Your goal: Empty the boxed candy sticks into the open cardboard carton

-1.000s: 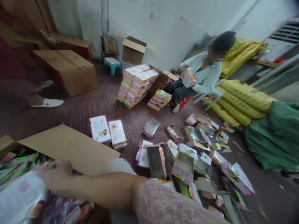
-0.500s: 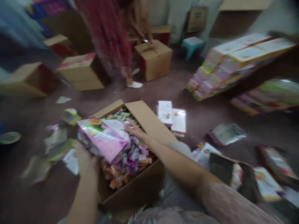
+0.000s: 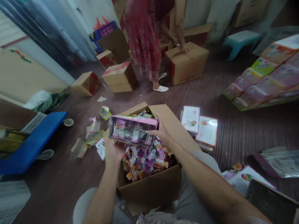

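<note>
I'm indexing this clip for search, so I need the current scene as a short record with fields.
held item: pink box with a clear window
left grip: at the box's lower left, fingers mostly hidden
right grip: on its right end, one digit across the window
below: open carton holding small wrapped packets
floor, right: white-faced boxes
far left: blue cart
background: a standing co-worker at a closed carton

two hands (image 3: 161,130) on one windowed box (image 3: 133,132), one open carton (image 3: 150,185) under them, packets (image 3: 147,160) past counting! two white shoes (image 3: 160,89), one turquoise stool (image 3: 243,39), one blue cart (image 3: 35,143) showing two wheels (image 3: 68,122), three cartons (image 3: 118,77) left of one co-worker (image 3: 144,40).
</note>
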Available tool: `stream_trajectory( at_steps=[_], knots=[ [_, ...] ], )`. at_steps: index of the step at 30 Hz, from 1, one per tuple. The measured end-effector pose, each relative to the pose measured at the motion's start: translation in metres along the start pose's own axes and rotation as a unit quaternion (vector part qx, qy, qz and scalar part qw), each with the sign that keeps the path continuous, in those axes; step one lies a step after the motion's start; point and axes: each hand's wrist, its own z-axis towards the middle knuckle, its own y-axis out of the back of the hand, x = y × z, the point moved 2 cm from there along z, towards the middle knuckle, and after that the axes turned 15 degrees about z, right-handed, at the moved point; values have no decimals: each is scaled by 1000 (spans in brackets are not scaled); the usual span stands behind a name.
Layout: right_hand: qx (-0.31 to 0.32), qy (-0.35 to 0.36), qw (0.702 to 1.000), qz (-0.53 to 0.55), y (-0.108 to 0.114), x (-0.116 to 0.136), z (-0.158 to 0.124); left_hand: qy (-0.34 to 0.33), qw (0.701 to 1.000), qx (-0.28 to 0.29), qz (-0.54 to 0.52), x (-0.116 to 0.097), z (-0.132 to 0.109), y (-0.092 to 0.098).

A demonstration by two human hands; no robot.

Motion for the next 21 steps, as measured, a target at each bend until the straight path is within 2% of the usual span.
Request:
stream_trajectory(
  at_steps=[2,3,6,8,10,12,15,19,21],
  knots=[
    [29,-12,999,-30,3,3,4,1,999,-27,-18,-11,3,16],
    [38,-17,998,-44,4,4,6,-13,999,-21,-29,-16,3,20],
    [33,-9,999,-25,5,2,10,-22,998,42,-39,-25,2,23],
    [46,9,999,-24,3,-1,10,-5,998,54,-35,-23,0,26],
    [83,8,995,-61,-1,-4,10,-17,998,47,-39,-17,-2,31],
    [93,20,991,-92,-3,-5,9,-35,997,56,-45,-10,-4,35],
    [57,74,990,-102,-1,-2,10,-51,993,94,-46,-6,-7,32],
    [14,98,991,-88,11,0,12,-93,991,95,-33,-12,-7,21],
    [-24,116,991,-62,25,4,14,-104,990,96,24,-8,-3,17]
  ],
)
